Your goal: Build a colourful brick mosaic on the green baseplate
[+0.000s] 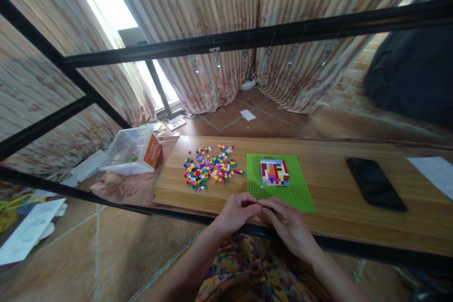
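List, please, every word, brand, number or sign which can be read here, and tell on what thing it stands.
No text can be read for certain.
Orange label on the plastic box: pale lettering, too blurred to read.
White printed item beyond the box: dark marks, too small to read.
Black phone, green baseplate: no lettering visible.

No text is legible. Markings present: an orange label [153,149] on the side of a clear plastic box [122,153], located beyond the left edge of the tabletop [329,188], carries large white lettering. The characters are slanted and blurred; the wording cannot be determined. A flat white item [176,124] on the floor [228,125], beyond the far left corner of the tabletop, bears dark print-like marks, too small to read.
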`<control>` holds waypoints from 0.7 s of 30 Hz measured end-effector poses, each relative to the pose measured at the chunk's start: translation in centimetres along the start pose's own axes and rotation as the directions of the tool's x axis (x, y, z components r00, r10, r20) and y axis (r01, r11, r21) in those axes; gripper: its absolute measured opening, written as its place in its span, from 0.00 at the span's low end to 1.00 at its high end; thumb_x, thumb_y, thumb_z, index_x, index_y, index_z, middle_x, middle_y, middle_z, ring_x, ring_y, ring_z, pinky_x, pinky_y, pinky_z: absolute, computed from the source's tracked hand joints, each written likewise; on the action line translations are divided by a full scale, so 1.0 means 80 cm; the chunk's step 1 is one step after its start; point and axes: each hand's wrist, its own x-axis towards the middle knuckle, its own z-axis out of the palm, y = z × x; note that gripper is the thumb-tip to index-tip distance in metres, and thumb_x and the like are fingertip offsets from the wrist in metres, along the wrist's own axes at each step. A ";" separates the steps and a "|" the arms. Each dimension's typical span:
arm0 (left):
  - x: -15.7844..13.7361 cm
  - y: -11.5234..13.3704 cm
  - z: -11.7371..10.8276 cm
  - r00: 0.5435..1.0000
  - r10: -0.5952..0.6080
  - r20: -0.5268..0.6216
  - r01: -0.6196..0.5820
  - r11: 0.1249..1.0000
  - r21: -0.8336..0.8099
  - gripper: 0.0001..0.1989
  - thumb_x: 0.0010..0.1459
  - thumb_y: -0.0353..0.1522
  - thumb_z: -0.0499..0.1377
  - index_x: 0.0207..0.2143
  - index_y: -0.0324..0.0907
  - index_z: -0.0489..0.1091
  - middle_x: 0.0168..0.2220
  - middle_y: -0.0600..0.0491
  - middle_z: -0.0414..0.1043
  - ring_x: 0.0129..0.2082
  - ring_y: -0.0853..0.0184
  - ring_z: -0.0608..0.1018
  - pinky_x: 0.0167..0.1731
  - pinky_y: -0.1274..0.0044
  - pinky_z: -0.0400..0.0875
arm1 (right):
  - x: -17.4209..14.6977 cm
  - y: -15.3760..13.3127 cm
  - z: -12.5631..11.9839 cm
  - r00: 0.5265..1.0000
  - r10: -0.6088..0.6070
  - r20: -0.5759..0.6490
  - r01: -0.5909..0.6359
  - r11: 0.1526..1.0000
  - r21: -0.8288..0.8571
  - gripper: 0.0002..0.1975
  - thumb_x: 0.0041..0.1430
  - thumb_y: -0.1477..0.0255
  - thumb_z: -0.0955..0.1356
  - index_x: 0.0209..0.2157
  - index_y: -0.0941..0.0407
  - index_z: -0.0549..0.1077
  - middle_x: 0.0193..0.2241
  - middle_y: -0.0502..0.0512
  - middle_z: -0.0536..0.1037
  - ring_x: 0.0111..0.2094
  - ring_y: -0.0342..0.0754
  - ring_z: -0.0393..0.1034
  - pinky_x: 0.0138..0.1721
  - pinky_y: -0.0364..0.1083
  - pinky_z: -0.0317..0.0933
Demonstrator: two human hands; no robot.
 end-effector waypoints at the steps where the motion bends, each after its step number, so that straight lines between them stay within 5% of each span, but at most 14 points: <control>1: 0.000 0.000 0.000 1.000 -0.008 0.005 0.008 1.000 -0.017 0.12 0.47 0.38 0.66 0.28 0.38 0.73 0.20 0.59 0.68 0.19 0.75 0.66 0.22 0.81 0.61 | 0.000 -0.001 -0.001 1.000 0.006 0.006 -0.006 1.000 0.005 0.12 0.65 0.64 0.64 0.43 0.48 0.78 0.36 0.53 0.80 0.38 0.48 0.75 0.39 0.47 0.70; 8: -0.001 -0.003 0.006 0.999 -0.043 -0.020 0.043 0.998 -0.041 0.15 0.47 0.40 0.67 0.30 0.40 0.70 0.20 0.59 0.68 0.18 0.74 0.68 0.23 0.80 0.64 | -0.002 0.004 -0.004 0.999 0.036 0.036 -0.035 0.999 -0.033 0.12 0.65 0.62 0.63 0.39 0.49 0.78 0.33 0.53 0.79 0.35 0.48 0.74 0.35 0.46 0.69; 15: 0.008 -0.003 -0.015 0.981 0.017 -0.195 -0.012 1.000 0.026 0.13 0.48 0.39 0.64 0.29 0.38 0.71 0.22 0.57 0.70 0.19 0.75 0.68 0.22 0.82 0.62 | 0.037 0.041 -0.033 0.945 -0.005 -0.326 -0.078 0.967 -0.243 0.14 0.63 0.59 0.65 0.34 0.52 0.78 0.39 0.57 0.77 0.43 0.53 0.71 0.48 0.54 0.65; 21: 0.009 -0.005 -0.028 0.965 -0.019 -0.262 0.014 1.000 -0.021 0.14 0.46 0.39 0.65 0.29 0.39 0.70 0.21 0.57 0.70 0.18 0.76 0.67 0.19 0.83 0.60 | 0.064 0.067 -0.035 0.919 -0.096 -0.382 -0.049 0.935 -0.352 0.15 0.61 0.58 0.66 0.33 0.50 0.80 0.46 0.59 0.73 0.49 0.56 0.66 0.52 0.60 0.61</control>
